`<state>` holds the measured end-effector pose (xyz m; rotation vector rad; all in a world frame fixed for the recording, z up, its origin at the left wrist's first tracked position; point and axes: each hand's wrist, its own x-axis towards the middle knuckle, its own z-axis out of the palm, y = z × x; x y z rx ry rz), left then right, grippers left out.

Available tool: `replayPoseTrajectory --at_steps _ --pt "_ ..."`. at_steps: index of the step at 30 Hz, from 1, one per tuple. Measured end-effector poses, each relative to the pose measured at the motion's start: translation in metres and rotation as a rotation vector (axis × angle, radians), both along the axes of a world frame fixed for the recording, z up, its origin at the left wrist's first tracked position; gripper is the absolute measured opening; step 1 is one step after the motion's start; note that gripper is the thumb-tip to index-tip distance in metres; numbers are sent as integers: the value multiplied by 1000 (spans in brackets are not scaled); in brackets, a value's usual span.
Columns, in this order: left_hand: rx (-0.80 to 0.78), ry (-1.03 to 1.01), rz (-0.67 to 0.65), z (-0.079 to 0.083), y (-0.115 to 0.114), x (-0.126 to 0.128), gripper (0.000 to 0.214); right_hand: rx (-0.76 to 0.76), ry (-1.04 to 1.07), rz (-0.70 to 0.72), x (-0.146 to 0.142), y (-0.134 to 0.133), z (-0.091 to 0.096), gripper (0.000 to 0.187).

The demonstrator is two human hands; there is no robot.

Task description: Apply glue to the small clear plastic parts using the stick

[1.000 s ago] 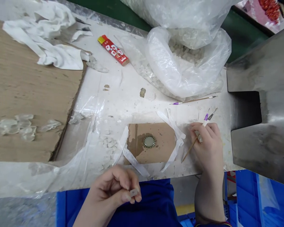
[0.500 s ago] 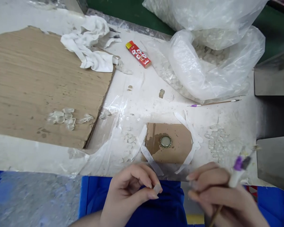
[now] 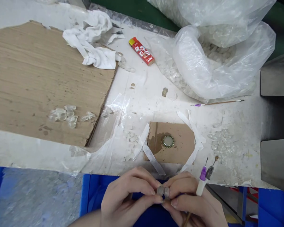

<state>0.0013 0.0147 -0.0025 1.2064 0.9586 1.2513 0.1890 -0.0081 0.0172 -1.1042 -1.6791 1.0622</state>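
My left hand [image 3: 126,197] pinches a small translucent piece [image 3: 160,190] between thumb and fingers. Against it, my right hand [image 3: 194,200] holds a second small clear piece [image 3: 166,192]; the two seem to touch. Tucked in my right hand is a thin tool with a white holder [image 3: 200,188], one purple and one dark needle-like tip, and a brown shaft. Just beyond my hands, an upturned bottle cap [image 3: 168,141] with something greyish inside sits on a small damp cardboard piece [image 3: 183,135], edged with white strips [image 3: 153,160].
Clear flat pieces [image 3: 223,142] lie to the right, small fragments [image 3: 132,137] to the left. Several translucent pieces [image 3: 61,114] rest on a large cardboard sheet [image 3: 33,75]. Behind are a white cloth [image 3: 94,47], a red box [image 3: 142,51], a plastic bag of pieces [image 3: 198,69] and a thin brush [image 3: 223,102].
My right hand has moved left, bringing its clear piece up to the one in my left hand. The tool moved along with it. My left hand has barely shifted.
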Motion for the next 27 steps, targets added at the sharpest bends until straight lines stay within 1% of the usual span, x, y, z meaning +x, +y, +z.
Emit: replayPoseTrajectory --at_steps 3,5,8,9,11,13,15,17,21,27 --pt "20 29 -27 1 1 -3 18 -5 40 36 0 1 -3 39" --pt "25 28 -62 1 0 -5 18 -6 79 36 -1 2 -6 30" --pt "26 16 -91 -1 -1 -6 18 -15 157 29 -5 4 -11 12" --pt "24 14 -99 -2 -1 -6 18 -28 183 27 -6 5 -13 9" --pt "24 7 -112 -3 0 -7 21 -72 239 29 -10 6 -16 10" --pt "37 26 -126 -4 2 -8 28 -118 311 31 -13 6 -17 17" --pt "76 80 -137 -5 5 -9 39 -153 373 36 -14 5 -19 24" --pt "134 137 -148 -5 7 -11 45 -170 403 48 -15 4 -20 27" --pt "248 201 -158 -4 7 -14 37 -150 386 31 -14 1 -22 21" --pt "330 315 -198 -4 2 -19 23 -117 344 21 -14 -2 -24 18"
